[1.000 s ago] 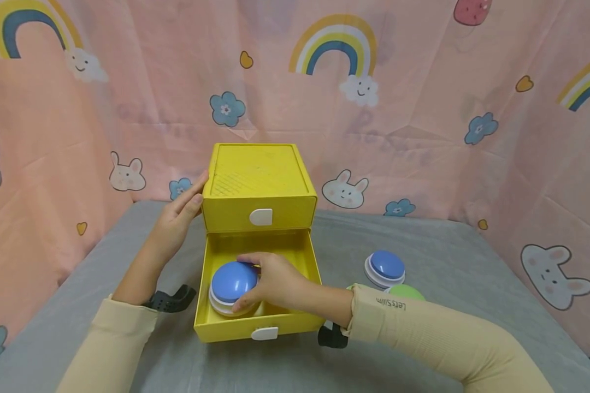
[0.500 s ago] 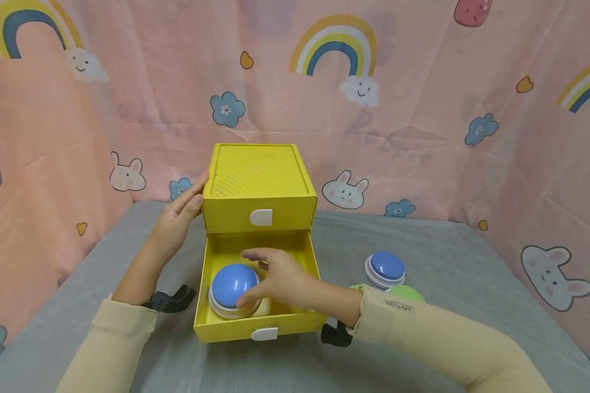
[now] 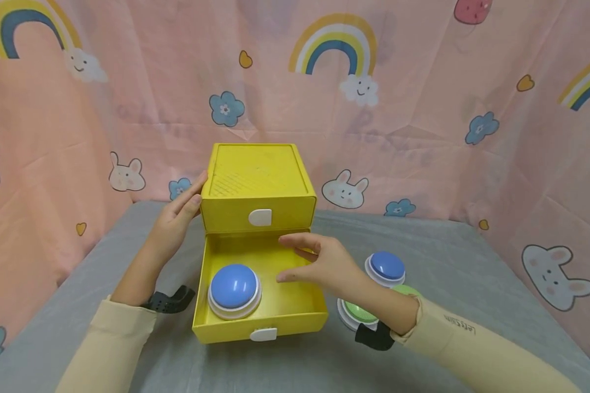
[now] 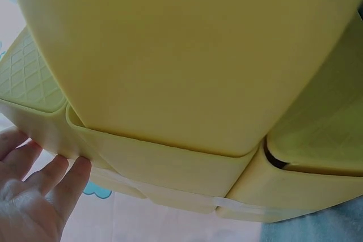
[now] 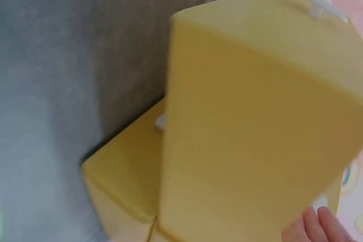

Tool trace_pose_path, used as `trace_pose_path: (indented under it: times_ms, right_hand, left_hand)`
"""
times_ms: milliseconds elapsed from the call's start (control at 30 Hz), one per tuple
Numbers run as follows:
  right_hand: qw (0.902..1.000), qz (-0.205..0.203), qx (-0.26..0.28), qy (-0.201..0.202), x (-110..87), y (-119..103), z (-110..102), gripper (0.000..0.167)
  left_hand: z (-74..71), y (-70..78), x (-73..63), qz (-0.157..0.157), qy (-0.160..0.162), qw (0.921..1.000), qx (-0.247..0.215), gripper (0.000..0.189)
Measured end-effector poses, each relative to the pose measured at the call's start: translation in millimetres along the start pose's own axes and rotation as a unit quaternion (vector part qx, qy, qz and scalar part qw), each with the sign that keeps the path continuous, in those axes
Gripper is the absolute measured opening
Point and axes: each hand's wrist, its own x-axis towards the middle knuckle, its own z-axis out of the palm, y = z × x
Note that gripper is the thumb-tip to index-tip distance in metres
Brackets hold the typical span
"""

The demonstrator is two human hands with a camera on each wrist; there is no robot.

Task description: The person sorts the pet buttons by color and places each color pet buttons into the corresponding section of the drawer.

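Note:
A two-drawer yellow box [image 3: 260,169] has its lower drawer [image 3: 280,297] pulled out and its upper drawer in. On the left inside the lower drawer sits a blue domed push button [image 3: 233,286] with a white base. My left hand [image 3: 173,221] rests its straight fingers against the box's left side; in the left wrist view the fingertips of this hand [image 4: 48,188] touch the yellow wall. My right hand [image 3: 324,263] is over the drawer's right side, holding nothing, thumb and fingers apart. Only the fingertips of it [image 5: 317,228] show in the right wrist view.
Right of the box, a second blue push button [image 3: 386,265] lies on the grey cloth [image 3: 447,262]. Two green push buttons are partly hidden by my right arm, one nearer [image 3: 356,312] and one farther [image 3: 407,289]. A pink patterned curtain [image 3: 275,109] stands behind.
My right hand has let go of the blue push button and moved right, away from it. The button stays in the lower drawer. My left hand keeps its place against the box.

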Motion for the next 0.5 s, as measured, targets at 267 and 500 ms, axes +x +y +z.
trace_pose_path:
  times_ms: [267,500]
  right_hand:
    - [0.9991,0.016,0.026,0.029,-12.2,12.1,-29.4,0.061]
    - [0.9988,0.018,0.016,0.044,-17.9,27.4,-49.5,0.066]
  left_hand:
    - [-0.3,0.8,0.8,0.0,-0.001,1.0,-0.004,0.049]
    - [-0.1,1.5,0.0,0.002,-0.007,0.9999,-0.01,0.049]
